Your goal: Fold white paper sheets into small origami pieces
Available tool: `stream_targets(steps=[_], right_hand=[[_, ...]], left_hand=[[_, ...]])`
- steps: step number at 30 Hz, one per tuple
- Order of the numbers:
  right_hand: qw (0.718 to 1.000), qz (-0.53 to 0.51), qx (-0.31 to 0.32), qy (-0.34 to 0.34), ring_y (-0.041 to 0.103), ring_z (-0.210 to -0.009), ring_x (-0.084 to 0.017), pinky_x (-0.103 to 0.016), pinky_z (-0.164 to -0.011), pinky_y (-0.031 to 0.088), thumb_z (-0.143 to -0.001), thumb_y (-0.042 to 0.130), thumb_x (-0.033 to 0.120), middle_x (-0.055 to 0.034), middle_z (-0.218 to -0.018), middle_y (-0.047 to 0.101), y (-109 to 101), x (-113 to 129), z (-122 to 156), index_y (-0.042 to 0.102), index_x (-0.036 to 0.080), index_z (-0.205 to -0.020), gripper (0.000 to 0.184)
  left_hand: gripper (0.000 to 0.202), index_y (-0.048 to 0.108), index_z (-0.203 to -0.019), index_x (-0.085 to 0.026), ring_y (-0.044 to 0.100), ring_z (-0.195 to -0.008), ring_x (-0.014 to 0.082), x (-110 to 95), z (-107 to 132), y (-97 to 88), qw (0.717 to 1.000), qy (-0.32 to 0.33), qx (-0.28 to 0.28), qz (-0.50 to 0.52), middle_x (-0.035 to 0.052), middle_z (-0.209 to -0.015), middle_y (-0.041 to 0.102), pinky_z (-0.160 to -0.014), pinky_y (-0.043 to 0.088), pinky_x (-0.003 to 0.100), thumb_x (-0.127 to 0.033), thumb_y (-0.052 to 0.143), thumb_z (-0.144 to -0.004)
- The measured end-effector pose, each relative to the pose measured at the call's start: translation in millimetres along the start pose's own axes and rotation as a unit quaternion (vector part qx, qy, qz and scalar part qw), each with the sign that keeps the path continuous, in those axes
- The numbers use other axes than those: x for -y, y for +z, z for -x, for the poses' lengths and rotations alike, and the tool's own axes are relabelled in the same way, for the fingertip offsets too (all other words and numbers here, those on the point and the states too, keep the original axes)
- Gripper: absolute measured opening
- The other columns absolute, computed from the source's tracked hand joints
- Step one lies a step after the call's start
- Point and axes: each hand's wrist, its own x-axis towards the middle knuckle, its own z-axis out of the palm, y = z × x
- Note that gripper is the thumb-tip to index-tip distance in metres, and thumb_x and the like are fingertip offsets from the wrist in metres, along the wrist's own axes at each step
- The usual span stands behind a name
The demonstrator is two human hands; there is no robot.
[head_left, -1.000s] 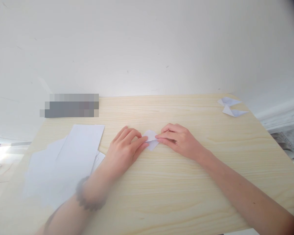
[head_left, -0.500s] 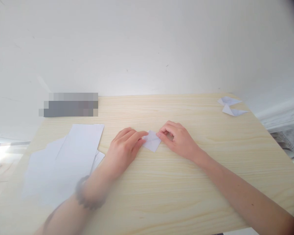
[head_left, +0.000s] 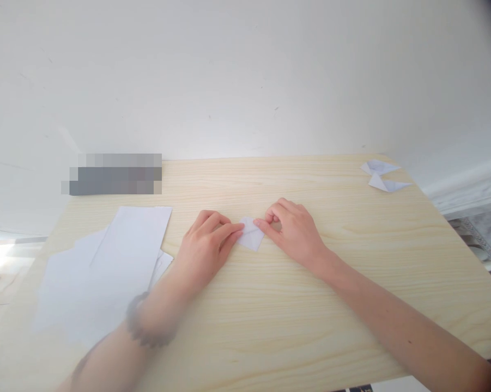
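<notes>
Fingers (head_left: 232, 233) on blank folded paper (head_left: 251, 235)

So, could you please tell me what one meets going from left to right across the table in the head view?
Stack of white paper sheets → left hand → small folded paper piece → right hand → two folded paper shapes at the far right corner of the wooden table.
</notes>
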Motion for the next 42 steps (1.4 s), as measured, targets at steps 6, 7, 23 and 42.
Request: stream_targets(steps=[6,7,23,42], right_hand=[[1.0,0.004,0.004,0.011,0.052,-0.072,-0.016,-0.03,-0.068,0.034,-0.082,0.054,0.036,-0.0009,-0.075,0.057,0,2,-1,0.049,0.019,-0.07,0.022],[1.0,0.002,0.003,0.013,0.052,-0.073,-0.016,-0.03,-0.069,0.034,-0.082,0.055,0.036,-0.0009,-0.076,0.057,0,2,-1,0.05,0.019,-0.071,0.02],[0.998,-0.033,0.013,-0.052,0.055,-0.09,-0.019,-0.035,-0.082,0.036,-0.083,0.053,0.041,-0.0043,-0.097,0.058,1,-1,3,0.059,0.024,-0.102,0.026],[0.965,-0.242,0.094,-0.026,0.048,-0.057,-0.009,-0.022,-0.053,0.037,-0.083,0.052,0.039,0.0004,-0.063,0.057,-13,2,4,0.06,0.017,-0.071,0.025]], left_hand=[[0.032,0.055,-0.115,-0.021,0.042,-0.102,0.0231,0,-2,4.1,0.997,-0.08,0.002,-0.024,0.007,-0.103,0.054,-0.089,0.041,0.041,-0.033,0.05,-0.086],[0.033,0.055,-0.117,-0.021,0.041,-0.104,0.0238,0,-2,4.2,0.996,-0.079,0.005,-0.029,0.0075,-0.106,0.053,-0.09,0.04,0.042,-0.034,0.05,-0.086],[0.021,0.062,-0.101,-0.024,0.048,-0.103,0.0218,4,-6,2.5,0.996,-0.074,-0.009,0.053,0.003,-0.105,0.062,-0.094,0.037,0.043,-0.03,0.056,-0.083],[0.025,0.068,-0.082,-0.021,0.059,-0.084,0.0188,-1,-8,-8.6,0.958,-0.144,0.047,0.242,0.0029,-0.083,0.068,-0.077,0.047,0.033,-0.042,0.053,-0.083]])
